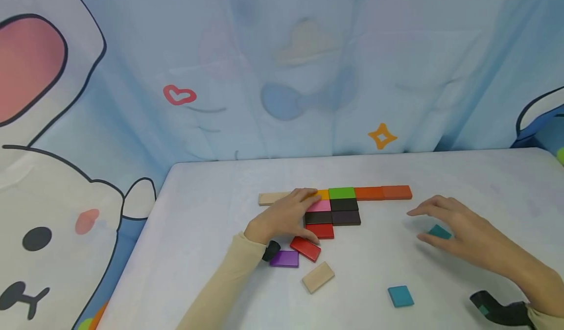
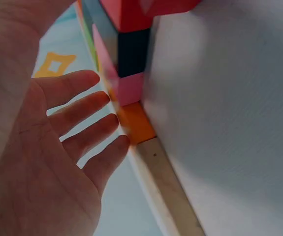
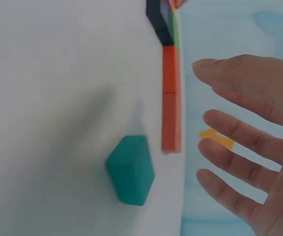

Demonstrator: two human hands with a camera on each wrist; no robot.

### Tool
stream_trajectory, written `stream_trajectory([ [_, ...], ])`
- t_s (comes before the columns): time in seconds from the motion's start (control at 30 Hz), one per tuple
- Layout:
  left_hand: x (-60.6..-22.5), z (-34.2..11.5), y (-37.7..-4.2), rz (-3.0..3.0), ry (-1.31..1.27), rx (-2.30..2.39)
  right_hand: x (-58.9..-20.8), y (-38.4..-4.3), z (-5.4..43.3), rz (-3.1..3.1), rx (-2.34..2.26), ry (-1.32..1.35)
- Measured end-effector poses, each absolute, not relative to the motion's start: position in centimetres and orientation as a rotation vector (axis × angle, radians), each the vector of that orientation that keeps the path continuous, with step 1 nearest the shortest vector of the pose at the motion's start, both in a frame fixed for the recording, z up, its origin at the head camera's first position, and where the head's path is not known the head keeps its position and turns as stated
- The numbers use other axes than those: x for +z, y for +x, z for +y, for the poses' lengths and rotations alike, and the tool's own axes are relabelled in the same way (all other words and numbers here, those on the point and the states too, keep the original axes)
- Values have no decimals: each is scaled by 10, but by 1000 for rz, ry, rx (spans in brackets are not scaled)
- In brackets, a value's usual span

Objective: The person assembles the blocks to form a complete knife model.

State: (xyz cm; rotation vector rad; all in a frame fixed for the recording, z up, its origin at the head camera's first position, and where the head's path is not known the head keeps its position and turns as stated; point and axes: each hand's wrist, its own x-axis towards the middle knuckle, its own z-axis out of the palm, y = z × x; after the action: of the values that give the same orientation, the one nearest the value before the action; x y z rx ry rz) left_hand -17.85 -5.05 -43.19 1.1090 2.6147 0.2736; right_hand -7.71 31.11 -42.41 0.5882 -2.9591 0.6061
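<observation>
My left hand (image 1: pixel 284 216) lies over the left side of a flat arrangement of coloured wooden blocks, fingers extended. Its fingertips are right at the orange block (image 2: pixel 137 123) and the pink block (image 1: pixel 320 206); the thumb is close to the red block (image 1: pixel 320 230). Part of the plain wood block (image 1: pixel 272 199) is hidden behind this hand. My right hand (image 1: pixel 469 229), fingers spread and holding nothing, hovers over a teal block (image 3: pixel 131 169) on the table. In the head view that hand partly covers the block.
Two orange-red blocks (image 1: pixel 383 193) extend rightward from a green block (image 1: pixel 341 193). Dark blocks (image 1: pixel 345 217) sit below it. Nearer lie a tilted red block (image 1: pixel 306 248), a purple block (image 1: pixel 284 259), a loose wood block (image 1: pixel 318 277) and a blue block (image 1: pixel 401 296). A patterned curtain (image 1: pixel 308 139) hangs behind.
</observation>
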Motion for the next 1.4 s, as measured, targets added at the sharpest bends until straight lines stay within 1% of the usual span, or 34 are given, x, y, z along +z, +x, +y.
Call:
stream_trajectory([
  [0.13, -435, -51, -179, 2601, 1114, 292, -432, -77, 306, -3066, 642, 579],
  [0.23, -436, -51, -180, 2595, 1114, 298, -436, -73, 291, -3054, 629, 655],
  [0.4, -437, -50, -180, 2591, 1101, 290, -434, -67, 247, -3027, 630, 855],
  [0.57, -437, -48, -181, 2593, 1093, 293, -427, -62, 198, -2987, 725, 1098],
  [0.67, -437, -47, -182, 2598, 1098, 296, -424, -62, 173, -2939, 743, 1152],
  [0.77, -437, -47, -183, 2601, 1112, 292, -424, -64, 152, -2907, 701, 1132],
  [1.0, -436, -48, -182, 2596, 1122, 285, -427, -65, 120, -2913, 554, 924],
  [1.2, -435, -48, -182, 2585, 1115, 282, -434, -63, 104, -2902, 489, 799],
  [1.4, -436, -48, -181, 2581, 1105, 287, -438, -62, 99, -2864, 416, 734],
])
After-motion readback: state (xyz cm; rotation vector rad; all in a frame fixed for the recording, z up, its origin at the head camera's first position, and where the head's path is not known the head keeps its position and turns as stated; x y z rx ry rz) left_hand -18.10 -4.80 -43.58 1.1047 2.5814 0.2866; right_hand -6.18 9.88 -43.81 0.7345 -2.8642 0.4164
